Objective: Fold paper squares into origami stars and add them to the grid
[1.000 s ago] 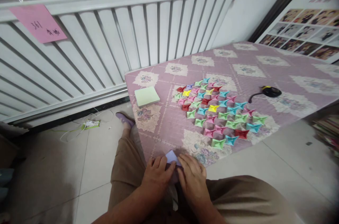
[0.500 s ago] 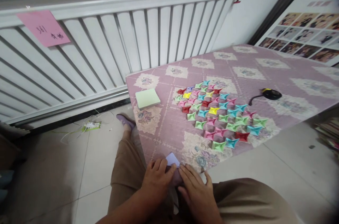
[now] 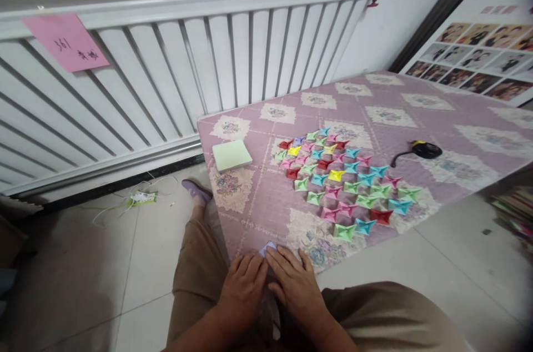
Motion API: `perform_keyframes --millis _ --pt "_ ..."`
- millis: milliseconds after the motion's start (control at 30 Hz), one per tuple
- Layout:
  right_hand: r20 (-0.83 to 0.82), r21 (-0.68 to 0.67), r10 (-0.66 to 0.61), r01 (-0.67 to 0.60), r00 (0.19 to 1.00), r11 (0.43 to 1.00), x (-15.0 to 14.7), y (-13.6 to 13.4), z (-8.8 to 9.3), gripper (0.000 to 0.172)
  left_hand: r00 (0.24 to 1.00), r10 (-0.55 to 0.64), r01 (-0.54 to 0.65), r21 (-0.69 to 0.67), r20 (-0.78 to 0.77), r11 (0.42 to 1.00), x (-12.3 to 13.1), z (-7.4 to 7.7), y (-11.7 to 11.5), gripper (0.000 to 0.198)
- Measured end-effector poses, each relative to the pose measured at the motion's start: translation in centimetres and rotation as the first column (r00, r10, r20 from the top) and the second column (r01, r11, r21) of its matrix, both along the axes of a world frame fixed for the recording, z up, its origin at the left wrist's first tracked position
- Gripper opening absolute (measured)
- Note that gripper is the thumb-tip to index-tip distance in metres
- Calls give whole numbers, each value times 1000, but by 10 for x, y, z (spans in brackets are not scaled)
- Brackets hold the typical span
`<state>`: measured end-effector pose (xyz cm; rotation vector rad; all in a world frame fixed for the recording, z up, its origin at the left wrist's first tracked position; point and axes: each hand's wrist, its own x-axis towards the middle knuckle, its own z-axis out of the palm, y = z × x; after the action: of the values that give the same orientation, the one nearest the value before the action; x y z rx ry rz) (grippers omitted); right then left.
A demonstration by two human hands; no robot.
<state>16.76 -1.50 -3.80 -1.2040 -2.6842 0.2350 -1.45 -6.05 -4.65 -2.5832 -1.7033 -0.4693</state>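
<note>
My left hand (image 3: 244, 288) and my right hand (image 3: 293, 282) lie side by side at the near corner of the table (image 3: 416, 119). Their fingers press down on a small lavender paper (image 3: 266, 248), and only its far tip shows between the fingertips. Further along the pink floral tablecloth lie several small folded paper pieces (image 3: 345, 180) in red, green, blue, pink and yellow, laid out in rows. A pale green pad of square paper (image 3: 232, 154) sits to the left of them.
A black tape measure (image 3: 425, 149) with a strap lies right of the folded pieces. A white radiator (image 3: 187, 63) with a pink note (image 3: 64, 41) runs behind the table. A photo board (image 3: 478, 52) leans at the right. A cable (image 3: 137, 199) lies on the tiled floor.
Both hands have slid forward over the lavender paper, so less of it shows than before. The view has shifted slightly.
</note>
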Motion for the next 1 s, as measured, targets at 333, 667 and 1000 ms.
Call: perform_keyframes --millis 333,667,1000 --pt "73 -2 -47 47 996 999 -2 -5 -5 59 997 -36 38 33 -66 999 -16 -1 1 39" --pt "60 -9 -71 72 996 997 -3 -5 1 55 994 68 -69 0 -82 998 -33 14 2 33" --pt "74 19 -38 37 997 999 1 -9 -4 61 999 39 -40 7 29 999 2 -2 -6 37"
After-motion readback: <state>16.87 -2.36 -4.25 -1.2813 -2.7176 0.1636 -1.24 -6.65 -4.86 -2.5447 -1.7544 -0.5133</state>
